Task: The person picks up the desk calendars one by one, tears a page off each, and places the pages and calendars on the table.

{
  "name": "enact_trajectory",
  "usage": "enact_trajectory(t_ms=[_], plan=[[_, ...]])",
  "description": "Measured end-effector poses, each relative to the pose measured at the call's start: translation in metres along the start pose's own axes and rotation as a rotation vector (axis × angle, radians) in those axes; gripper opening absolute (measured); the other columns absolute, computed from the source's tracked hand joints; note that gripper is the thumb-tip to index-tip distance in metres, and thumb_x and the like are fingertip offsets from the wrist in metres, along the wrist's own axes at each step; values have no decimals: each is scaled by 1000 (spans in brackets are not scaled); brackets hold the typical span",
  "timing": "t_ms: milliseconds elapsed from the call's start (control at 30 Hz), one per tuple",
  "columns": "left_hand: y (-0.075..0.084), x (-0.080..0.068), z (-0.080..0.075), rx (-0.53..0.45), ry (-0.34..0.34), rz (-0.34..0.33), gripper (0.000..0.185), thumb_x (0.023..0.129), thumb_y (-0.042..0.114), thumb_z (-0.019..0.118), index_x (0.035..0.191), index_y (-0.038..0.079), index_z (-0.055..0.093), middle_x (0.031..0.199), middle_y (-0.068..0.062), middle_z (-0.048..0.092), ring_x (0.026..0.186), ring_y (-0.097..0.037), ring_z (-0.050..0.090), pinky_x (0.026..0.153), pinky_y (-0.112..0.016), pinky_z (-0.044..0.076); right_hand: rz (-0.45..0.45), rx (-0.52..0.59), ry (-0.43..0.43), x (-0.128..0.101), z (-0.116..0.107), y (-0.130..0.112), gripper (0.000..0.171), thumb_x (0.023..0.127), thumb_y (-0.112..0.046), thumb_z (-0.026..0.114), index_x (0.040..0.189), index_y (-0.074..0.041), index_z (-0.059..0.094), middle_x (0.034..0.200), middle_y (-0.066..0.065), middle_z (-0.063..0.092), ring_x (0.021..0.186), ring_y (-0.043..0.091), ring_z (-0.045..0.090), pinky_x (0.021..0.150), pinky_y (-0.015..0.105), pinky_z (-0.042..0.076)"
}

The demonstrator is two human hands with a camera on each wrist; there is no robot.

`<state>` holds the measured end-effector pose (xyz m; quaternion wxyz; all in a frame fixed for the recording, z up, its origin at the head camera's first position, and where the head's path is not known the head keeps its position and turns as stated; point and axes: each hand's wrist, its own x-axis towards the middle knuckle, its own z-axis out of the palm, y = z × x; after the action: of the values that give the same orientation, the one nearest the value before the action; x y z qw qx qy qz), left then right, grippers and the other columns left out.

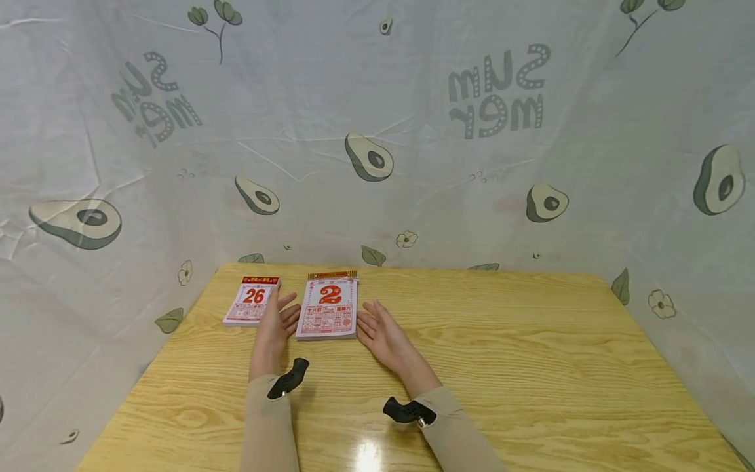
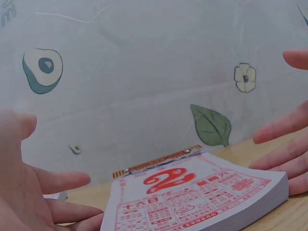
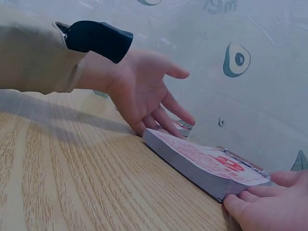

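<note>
A thick tear-off calendar [image 1: 328, 308] with a big red 2 lies flat on the wooden table, its striped binding at the far edge. My left hand [image 1: 276, 322] is at its left side, palm turned inward, fingers extended with the tips right at the page block. On the opposite side my right hand [image 1: 386, 337] has its fingers loosely straight, tips against the right edge, as the right wrist view also shows at the block's corner. A smaller calendar [image 1: 252, 298] showing 26 lies just left of my left hand, which overlaps its right edge in the head view.
The wooden table [image 1: 501, 354] reaches far to the right. Behind it hangs a pale curtain [image 1: 413, 196] printed with avocados and leaves. Black curved camera mounts [image 1: 289, 379] sit on both sleeved wrists.
</note>
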<state>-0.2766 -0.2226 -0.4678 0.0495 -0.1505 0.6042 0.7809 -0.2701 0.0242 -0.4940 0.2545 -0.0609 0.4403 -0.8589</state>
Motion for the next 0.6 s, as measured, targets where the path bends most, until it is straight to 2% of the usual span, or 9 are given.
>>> enact_trajectory(t_ms=[300,500,600], plan=[[0,2,-1,-48,-5,-15,77,100,62,24,152,6,31,157,-23,27,143,-34,30,119,-47,24,-4,71,-15,0,-3,1,74,105,-51,28,156,-6,0,163,23,-2,152,34,-1,123,46,7],[0,3,-1,-70,14,-42,84,96,69,29,151,6,32,153,-20,32,139,-29,34,114,-41,30,4,77,-24,0,-5,-1,75,104,-52,28,156,-5,0,162,24,-2,152,34,-1,123,46,7],[0,4,-2,-76,14,-51,82,97,67,28,151,5,32,152,-20,33,137,-27,36,109,-37,35,10,83,-36,-1,-6,-2,74,105,-51,25,156,-6,-1,162,24,-2,152,34,-1,123,47,6]])
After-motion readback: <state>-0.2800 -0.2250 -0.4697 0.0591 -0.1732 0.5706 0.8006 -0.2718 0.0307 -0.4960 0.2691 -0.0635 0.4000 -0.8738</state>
